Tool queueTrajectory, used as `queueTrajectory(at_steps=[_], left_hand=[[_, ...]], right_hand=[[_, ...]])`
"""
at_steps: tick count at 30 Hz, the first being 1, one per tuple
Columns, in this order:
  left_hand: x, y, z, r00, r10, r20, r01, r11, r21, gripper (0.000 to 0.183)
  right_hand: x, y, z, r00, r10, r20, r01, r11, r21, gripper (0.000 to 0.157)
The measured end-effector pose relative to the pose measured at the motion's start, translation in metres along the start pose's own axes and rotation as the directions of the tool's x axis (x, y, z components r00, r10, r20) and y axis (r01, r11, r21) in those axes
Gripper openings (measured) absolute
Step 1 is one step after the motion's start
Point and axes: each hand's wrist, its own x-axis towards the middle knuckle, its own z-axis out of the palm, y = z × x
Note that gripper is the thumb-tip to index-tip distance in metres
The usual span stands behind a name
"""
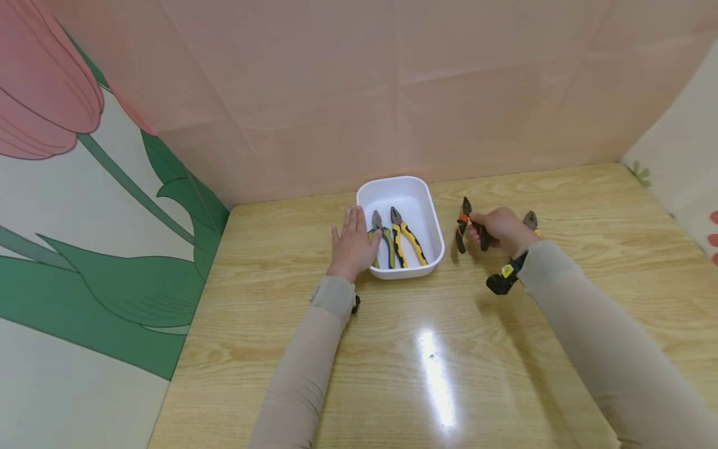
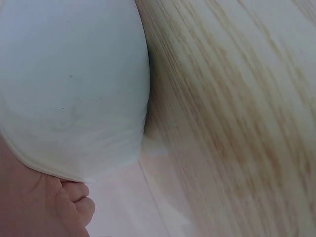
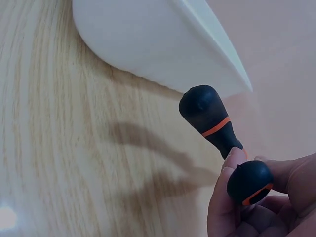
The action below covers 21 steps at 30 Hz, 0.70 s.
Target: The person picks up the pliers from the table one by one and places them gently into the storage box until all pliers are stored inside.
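My right hand [image 1: 501, 227] grips a pair of pliers [image 1: 461, 234] with black and orange handles, to the right of a white plastic tray [image 1: 439, 240]. In the right wrist view, one handle [image 3: 203, 111] sticks out past the fingers and the pliers cast a shadow on the table. My left hand [image 1: 352, 247] rests on the tray's left rim with straight fingers, thumb over the inside. Inside the tray lie green-handled pliers [image 1: 387, 240], partly covered by that thumb, and yellow-and-black pliers [image 1: 408, 240].
Another pair of pliers [image 1: 530, 219] lies right of my right hand, mostly hidden behind the wrist. The wooden table [image 1: 269, 280] meets a pink-covered wall [image 1: 314, 112] just behind the tray. A panel with painted flowers [image 1: 112, 262] stands along the left side.
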Motion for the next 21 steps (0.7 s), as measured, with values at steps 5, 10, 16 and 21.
queueTrajectory(at_steps=[5,10,16,21], left_hand=[[0.0,-0.002,0.0,1.0,0.002,-0.015,-0.002,1.0,0.004,0.076],[0.0,-0.003,0.001,1.0,0.002,-0.017,-0.002,1.0,-0.008,0.077],[0.001,-0.003,0.002,1.0,0.003,-0.008,-0.003,1.0,-0.014,0.077],[0.0,-0.002,0.002,1.0,0.001,-0.006,-0.001,1.0,-0.02,0.077]], right_hand=[[0.001,-0.004,0.004,1.0,-0.027,0.006,0.027,0.998,-0.054,0.039],[0.0,-0.008,0.007,0.999,-0.041,-0.005,0.041,0.996,-0.078,0.04],[0.001,-0.012,0.008,0.999,-0.043,-0.018,0.042,0.998,-0.056,0.037],[0.0,-0.016,0.011,0.996,-0.066,-0.053,0.062,0.995,-0.075,0.04]])
